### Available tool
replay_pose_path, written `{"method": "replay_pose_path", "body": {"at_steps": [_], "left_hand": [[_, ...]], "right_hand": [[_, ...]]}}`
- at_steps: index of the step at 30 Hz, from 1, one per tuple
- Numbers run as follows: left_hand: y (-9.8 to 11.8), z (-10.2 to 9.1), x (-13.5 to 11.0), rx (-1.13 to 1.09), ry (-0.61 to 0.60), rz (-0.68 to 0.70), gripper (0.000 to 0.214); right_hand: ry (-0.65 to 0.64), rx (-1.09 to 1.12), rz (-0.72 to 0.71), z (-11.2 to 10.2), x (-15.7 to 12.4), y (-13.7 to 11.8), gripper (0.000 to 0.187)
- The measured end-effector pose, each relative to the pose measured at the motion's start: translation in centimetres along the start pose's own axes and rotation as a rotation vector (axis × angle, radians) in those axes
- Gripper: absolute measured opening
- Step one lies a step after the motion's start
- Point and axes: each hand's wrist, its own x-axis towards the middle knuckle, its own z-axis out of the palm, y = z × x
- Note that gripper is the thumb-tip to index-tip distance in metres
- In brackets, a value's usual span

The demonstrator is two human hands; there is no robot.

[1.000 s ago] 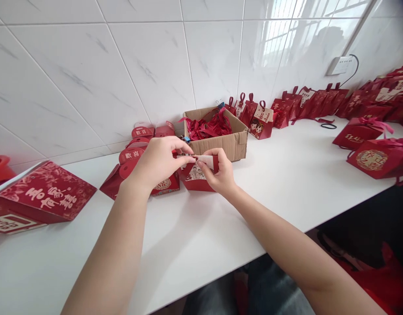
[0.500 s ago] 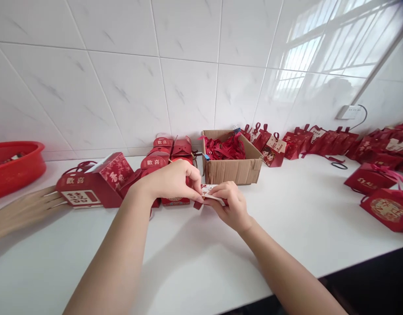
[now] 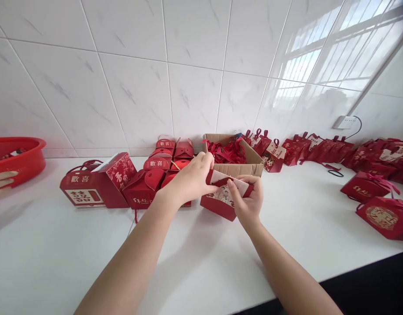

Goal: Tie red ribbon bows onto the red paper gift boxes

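Observation:
Between my two hands is a red and white paper gift box (image 3: 221, 206), tilted so that its printed figures face me. My left hand (image 3: 196, 177) grips its upper left edge, fingers bent over the far side. My right hand (image 3: 249, 199) holds the right side, with the thumb pressed on the white top panel and fingers behind. Just behind the box stands an open cardboard box (image 3: 242, 169) heaped with red ribbons (image 3: 226, 151). Left of my left hand sit several red gift boxes (image 3: 144, 189), partly hidden by my forearm.
Larger red boxes (image 3: 81, 190) stand at left, beside a red plastic basin (image 3: 32, 162) where another person's hand (image 3: 2, 181) reaches in. Red boxes with ribbon loops (image 3: 274, 155) line the tiled wall at right. Two tied boxes (image 3: 383, 216) and a black ring (image 3: 335, 173) lie on the white counter.
The gift box in my hands has turned so its printed front shows, and my hands have shifted slightly right. The other person's hand has moved from the large red box to the basin.

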Motion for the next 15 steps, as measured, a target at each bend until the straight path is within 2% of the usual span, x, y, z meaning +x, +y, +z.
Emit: {"method": "replay_pose_path", "body": {"at_steps": [4, 7, 13, 15], "left_hand": [[-1.6, -0.1, 0.1, -0.035, -0.139, -0.124, 0.029], [-2.4, -0.7, 0.0, -0.019, -0.236, -0.141, 0.014], [-2.0, -0.2, 0.1, -0.049, -0.234, -0.125, 0.031], [-2.2, 0.2, 0.4, -0.103, -0.276, -0.128, 0.030]], "right_hand": [[0.019, 0.017, 0.107, 0.2, 0.2, 0.2, 0.025], [0.028, 0.038, 0.151, 0.1, 0.4, 0.3, 0.026], [0.039, 0.039, 0.182, 0.0, 0.4, 0.3, 0.026], [0.032, 0.040, 0.192, 0.0, 0.5, 0.3, 0.026]]}}
